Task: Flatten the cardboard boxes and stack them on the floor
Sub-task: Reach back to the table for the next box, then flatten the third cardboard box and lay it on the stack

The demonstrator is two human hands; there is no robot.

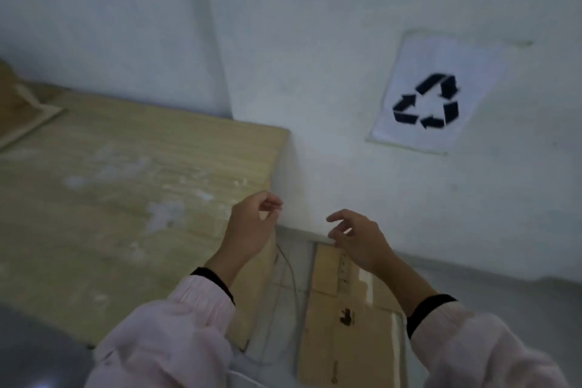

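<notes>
Flattened brown cardboard (346,334) lies on the floor against the wall, below and between my arms. My left hand (252,227) hovers over the table's right edge, fingers loosely curled and holding nothing. My right hand (356,239) hangs above the far end of the cardboard, fingers spread and empty. Another cardboard box (12,104) shows partly at the far left on the table, cut off by the frame edge.
A pale wooden table (126,198) with white smears fills the left. The white wall (315,41) carries a paper recycling sign (431,98). A thin dark cable (289,277) hangs between table and cardboard. Grey floor (504,287) runs to the right.
</notes>
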